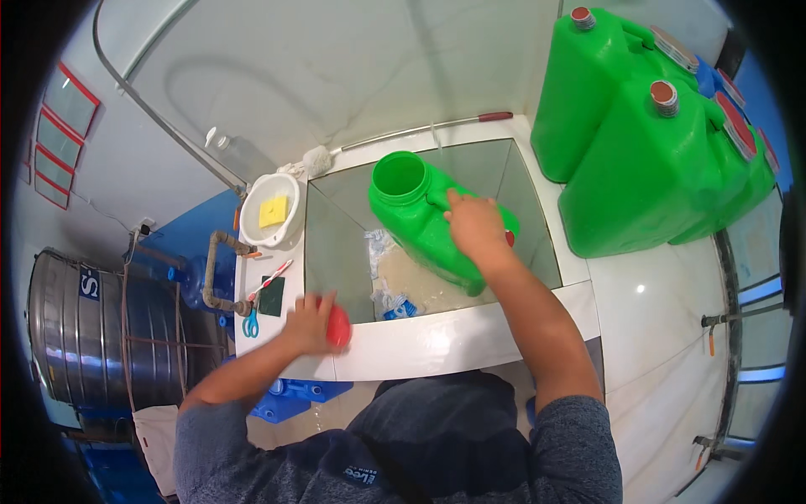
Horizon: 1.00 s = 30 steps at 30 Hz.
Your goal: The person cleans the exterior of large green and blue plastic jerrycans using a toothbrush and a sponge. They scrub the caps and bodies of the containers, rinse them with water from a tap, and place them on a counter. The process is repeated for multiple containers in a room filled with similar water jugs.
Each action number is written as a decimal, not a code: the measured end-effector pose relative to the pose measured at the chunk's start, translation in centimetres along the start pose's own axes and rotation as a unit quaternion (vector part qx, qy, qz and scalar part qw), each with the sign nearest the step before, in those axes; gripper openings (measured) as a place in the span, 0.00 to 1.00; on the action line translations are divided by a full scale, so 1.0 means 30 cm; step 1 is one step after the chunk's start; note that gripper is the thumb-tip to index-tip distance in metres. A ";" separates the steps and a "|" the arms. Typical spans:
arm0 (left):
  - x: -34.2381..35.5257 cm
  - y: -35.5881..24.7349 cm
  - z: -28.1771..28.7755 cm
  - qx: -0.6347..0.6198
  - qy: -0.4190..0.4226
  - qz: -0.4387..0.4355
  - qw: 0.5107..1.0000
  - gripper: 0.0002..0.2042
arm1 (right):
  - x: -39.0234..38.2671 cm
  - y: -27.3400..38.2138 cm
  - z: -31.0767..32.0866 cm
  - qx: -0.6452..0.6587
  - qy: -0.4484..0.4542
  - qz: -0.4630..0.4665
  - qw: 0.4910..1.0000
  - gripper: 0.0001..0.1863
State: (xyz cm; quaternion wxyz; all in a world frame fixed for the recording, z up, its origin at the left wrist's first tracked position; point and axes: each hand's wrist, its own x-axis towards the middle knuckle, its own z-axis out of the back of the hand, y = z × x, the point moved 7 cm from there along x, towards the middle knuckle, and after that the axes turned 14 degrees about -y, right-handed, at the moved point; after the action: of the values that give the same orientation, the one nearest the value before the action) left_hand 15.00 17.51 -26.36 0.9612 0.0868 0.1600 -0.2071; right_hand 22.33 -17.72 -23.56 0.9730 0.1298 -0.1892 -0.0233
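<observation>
A green plastic jerrycan (424, 218) leans over the glass-walled sink (537, 244), its wide round mouth uncovered and tipped toward the far left. My right hand (477, 225) is closed on the jerrycan's handle. On the sink's near white ledge, my left hand (311, 323) has its fingers round a red round lid (338, 326); the hand is slightly blurred. Below the jerrycan, crumpled blue-and-white wrapping (399, 309) lies on the sink bottom. A small red cap (510, 238) shows at the jerrycan's right end, beside my right wrist.
Several capped green jerrycans (646, 176) stand at the right. Left of the sink are a white basin (252, 223) with a yellow sponge (273, 212), blue-handled scissors (251, 323), a toothbrush (273, 280) and a dark green scouring pad (271, 296). A long-handled brush (403, 134) lies along the back ledge.
</observation>
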 end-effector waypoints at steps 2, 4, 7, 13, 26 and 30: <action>-0.058 0.003 -0.056 0.040 -0.060 -0.057 0.996 0.64 | 0.008 -0.030 -0.006 -0.009 0.021 -0.022 0.999 0.18; -0.012 -0.037 0.035 -0.057 -0.183 -0.107 0.976 0.53 | 0.014 -0.060 -0.010 -0.019 0.013 -0.036 0.999 0.18; 0.258 -0.151 0.300 -0.258 -0.228 -0.146 0.928 0.32 | 0.030 -0.045 0.006 -0.035 -0.009 -0.029 0.999 0.13; 0.819 -0.561 0.557 -0.083 -0.384 -0.177 0.902 0.17 | 0.015 -0.031 -0.051 -0.031 0.041 -0.114 0.992 0.22; 1.315 -0.604 0.327 -0.764 0.046 0.271 0.584 0.18 | -0.004 -0.044 -0.030 -0.052 0.005 -0.134 0.990 0.26; 1.309 -0.712 0.291 -0.440 0.220 -0.054 0.869 0.23 | -0.009 -0.071 -0.039 -0.068 -0.002 -0.151 0.986 0.27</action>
State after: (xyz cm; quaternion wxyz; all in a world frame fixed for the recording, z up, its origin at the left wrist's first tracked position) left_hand 42.16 -18.28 -33.85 0.8269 -0.3109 0.4464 -0.1422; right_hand 22.53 -19.47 -25.26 0.9644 0.0908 -0.1677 -0.1830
